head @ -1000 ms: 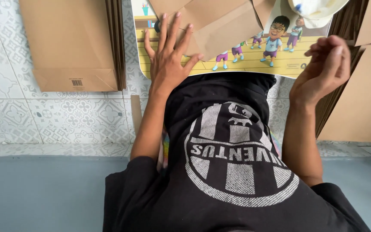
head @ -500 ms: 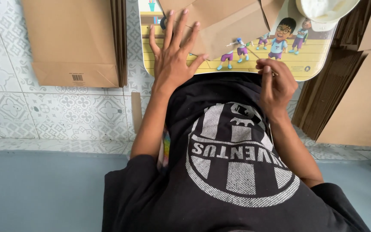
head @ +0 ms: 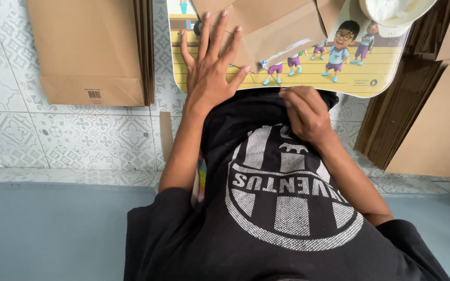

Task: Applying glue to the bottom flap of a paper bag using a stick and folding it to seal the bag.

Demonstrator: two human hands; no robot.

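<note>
Head view: left hand (head: 212,67) covers brown paper (head: 266,31), its top cut off.

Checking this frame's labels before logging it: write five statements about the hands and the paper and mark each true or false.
1. The left hand lies flat, fingers spread, on the folded brown paper. True.
2. The right hand holds a pair of scissors. False: it is curled near the black shirt, no tool visible.
3. The paper rests on a small cartoon-printed table. True.
4. A stack of brown paper bags lies on the tiled floor to the left. True.
5. Both hands press the paper. False: only the left does.
</note>
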